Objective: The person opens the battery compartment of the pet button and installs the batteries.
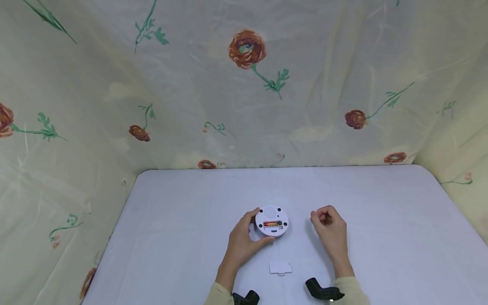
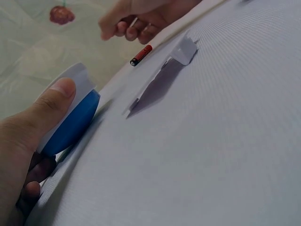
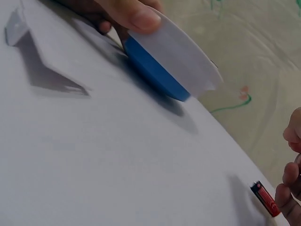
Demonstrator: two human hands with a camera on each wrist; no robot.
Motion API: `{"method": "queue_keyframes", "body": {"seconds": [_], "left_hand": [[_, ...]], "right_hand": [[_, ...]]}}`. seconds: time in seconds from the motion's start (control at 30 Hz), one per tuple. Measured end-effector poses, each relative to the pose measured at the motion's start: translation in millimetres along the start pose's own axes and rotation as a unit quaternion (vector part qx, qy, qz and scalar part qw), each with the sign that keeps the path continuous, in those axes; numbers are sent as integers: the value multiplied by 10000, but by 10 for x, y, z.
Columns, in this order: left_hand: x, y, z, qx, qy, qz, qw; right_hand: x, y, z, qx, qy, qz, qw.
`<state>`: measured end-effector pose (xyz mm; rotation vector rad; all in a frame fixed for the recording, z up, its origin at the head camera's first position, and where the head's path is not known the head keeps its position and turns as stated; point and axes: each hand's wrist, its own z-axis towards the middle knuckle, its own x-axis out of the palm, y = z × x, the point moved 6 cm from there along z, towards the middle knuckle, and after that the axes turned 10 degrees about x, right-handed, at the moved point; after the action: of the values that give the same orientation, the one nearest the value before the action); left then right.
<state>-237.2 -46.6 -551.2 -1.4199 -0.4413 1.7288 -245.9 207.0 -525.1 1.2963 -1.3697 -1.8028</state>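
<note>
My left hand (image 1: 242,243) grips a round white battery-powered device (image 1: 270,213) by its side, thumb at the near edge. Its upturned back has speaker holes, dark feet and an uncovered compartment holding an orange-red battery (image 1: 272,224); the opposite side is blue in the wrist views. To the right, my right hand (image 1: 331,231) hovers with curled fingers and nothing visible in them. A small red-and-black battery (image 2: 141,55) shows just below that hand in the left wrist view, apart from the fingertips. In the head view it is hidden. Nearer me lies a white battery cover (image 1: 280,267).
The table (image 1: 171,220) has a white cloth over it. Flower-patterned curtains (image 1: 190,84) hang at its back and both sides. Black wrist-worn pieces (image 1: 324,290) sit at both sleeves.
</note>
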Motion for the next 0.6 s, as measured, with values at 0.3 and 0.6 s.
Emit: {"method": "queue_keyframes", "body": {"seconds": [0.3,0.6], "left_hand": [[3,9,5,-68,74,-77,9999],[-11,2,7,-29,59,2,10000]], "right_hand": [[-99,-105,91,-694,-103,-353,9969],[-51,-125,113,-1328,395,-1086,9844]]}}
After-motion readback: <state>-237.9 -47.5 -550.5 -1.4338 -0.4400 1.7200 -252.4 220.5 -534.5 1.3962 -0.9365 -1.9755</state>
